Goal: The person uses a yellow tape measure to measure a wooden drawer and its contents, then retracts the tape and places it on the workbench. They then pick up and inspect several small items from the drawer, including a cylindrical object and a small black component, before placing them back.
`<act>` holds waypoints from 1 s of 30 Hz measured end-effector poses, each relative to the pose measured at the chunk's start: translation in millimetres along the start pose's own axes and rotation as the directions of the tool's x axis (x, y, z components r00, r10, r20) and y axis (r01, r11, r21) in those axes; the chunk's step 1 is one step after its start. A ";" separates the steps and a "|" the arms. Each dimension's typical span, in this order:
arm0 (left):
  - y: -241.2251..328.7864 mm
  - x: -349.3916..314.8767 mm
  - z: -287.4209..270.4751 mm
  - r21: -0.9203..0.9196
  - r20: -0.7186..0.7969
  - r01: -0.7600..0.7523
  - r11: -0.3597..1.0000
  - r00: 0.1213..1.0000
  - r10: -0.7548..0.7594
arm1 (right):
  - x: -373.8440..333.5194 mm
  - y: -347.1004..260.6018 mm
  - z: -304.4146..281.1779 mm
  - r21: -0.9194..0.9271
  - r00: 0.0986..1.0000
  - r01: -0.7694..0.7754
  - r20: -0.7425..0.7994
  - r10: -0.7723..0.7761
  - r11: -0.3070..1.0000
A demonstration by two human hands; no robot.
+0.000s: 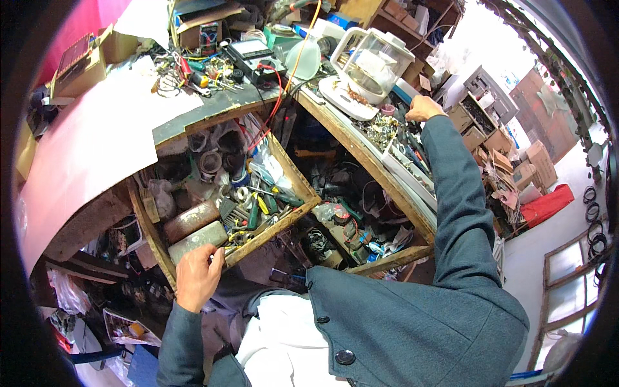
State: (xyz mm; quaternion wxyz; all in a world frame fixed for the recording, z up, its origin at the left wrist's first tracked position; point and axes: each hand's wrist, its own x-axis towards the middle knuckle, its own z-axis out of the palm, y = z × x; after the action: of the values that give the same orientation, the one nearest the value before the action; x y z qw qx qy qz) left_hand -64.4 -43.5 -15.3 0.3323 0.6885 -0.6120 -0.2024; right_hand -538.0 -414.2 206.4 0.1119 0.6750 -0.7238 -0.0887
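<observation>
My left hand [198, 277] is closed at the front corner of an open wooden drawer [290, 209], its fingers curled over the edge. Inside that drawer, close to the hand, lie two block-shaped pieces, one brown [192, 220] and one grey-green [198, 241]. Screwdrivers with green handles [253, 216] and other hand tools crowd beside them. My right hand [425, 109] reaches to the right-hand bench with its fingers bent together over a row of tools [412, 145]. What those fingers hold, if anything, is hidden. A clear-sided appliance with a white base [348, 98] stands left of this hand.
A second open drawer [387, 261] full of cables and parts sits at the right. On the bench behind are a black meter [253, 61], red and orange leads [282, 97] and loose tools. A pale sheet [97, 135] covers the left side. Boxes [538, 161] are stacked far right.
</observation>
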 end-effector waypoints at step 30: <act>-1.4 -1.7 3.2 0.046 -0.031 -0.082 0.996 0.996 0.083 | 38.2 60.4 38.1 0.490 0.907 0.117 -0.406 0.107 0.864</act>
State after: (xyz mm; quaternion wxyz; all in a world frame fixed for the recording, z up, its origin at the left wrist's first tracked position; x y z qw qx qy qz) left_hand -65.8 -42.4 -18.7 0.3349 0.6731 -0.6388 -0.1634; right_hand -609.0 -448.8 188.3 0.0845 0.6854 -0.6785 0.2504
